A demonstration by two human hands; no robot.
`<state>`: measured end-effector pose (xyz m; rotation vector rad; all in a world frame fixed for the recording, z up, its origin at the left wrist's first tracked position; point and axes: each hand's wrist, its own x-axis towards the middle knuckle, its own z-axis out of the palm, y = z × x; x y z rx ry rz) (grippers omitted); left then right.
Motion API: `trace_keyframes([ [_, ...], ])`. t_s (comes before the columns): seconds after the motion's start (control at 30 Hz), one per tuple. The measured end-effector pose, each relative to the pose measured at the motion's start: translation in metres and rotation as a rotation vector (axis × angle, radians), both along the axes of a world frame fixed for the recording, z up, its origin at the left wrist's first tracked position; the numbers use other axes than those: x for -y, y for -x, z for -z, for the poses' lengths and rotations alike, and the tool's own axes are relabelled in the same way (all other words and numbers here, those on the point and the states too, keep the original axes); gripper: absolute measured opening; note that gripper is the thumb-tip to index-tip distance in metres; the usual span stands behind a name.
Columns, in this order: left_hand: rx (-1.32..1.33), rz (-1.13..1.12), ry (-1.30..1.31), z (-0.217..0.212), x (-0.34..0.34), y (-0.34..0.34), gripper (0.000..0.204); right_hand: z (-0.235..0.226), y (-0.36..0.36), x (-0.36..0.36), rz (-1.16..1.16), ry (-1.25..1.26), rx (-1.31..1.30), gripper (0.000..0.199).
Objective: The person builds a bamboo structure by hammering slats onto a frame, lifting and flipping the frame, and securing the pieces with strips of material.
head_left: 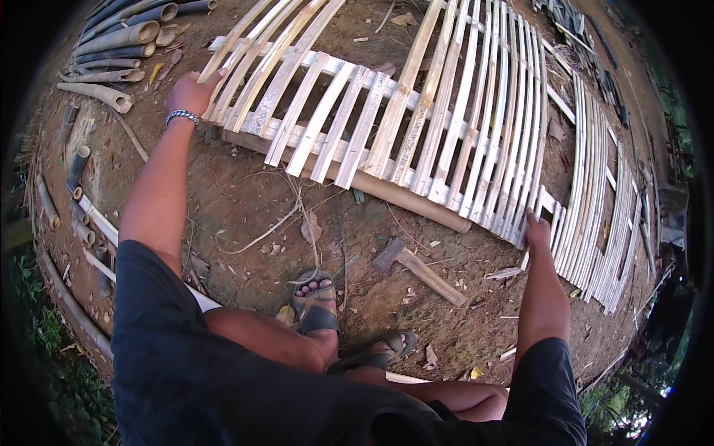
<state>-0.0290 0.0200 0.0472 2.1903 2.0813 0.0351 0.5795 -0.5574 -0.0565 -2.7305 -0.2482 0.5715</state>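
A panel of split bamboo slats (pixel 446 111), nailed or laid across pale cross strips, stretches in front of me. My left hand (pixel 195 94), with a chain bracelet at the wrist, grips the panel's left end slat. At the lower right corner my right hand (pixel 537 229) is closed around the end of a slat, its fingers partly hidden. Under the panel's near edge lies a thick round bamboo pole (pixel 416 202). Four short slats' lower ends stick out past the near strip, left of the middle.
A tool with a dark head and wooden handle (pixel 430 277) lies on the dirt by my sandalled feet (pixel 318 305). Bamboo poles (pixel 123 41) are stacked at the far left. Another slatted bamboo panel (pixel 587 193) lies to the right. Cut bamboo pieces (pixel 76 167) line the left.
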Motion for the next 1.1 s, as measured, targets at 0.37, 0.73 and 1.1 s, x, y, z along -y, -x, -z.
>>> trace_keyframes([
  [0.37,0.083,-0.057,-0.087,0.011,0.082,0.079,0.077,-0.027,0.045,0.048,-0.064,-0.008,-0.035,0.060],
  [0.73,0.250,-0.057,-0.139,0.022,0.132,0.105,0.062,-0.032,0.066,0.072,-0.028,0.010,-0.091,0.062],
  [1.1,0.283,-0.098,-0.080,0.044,0.154,0.126,0.062,-0.031,0.078,0.088,-0.022,0.022,-0.070,0.059],
])
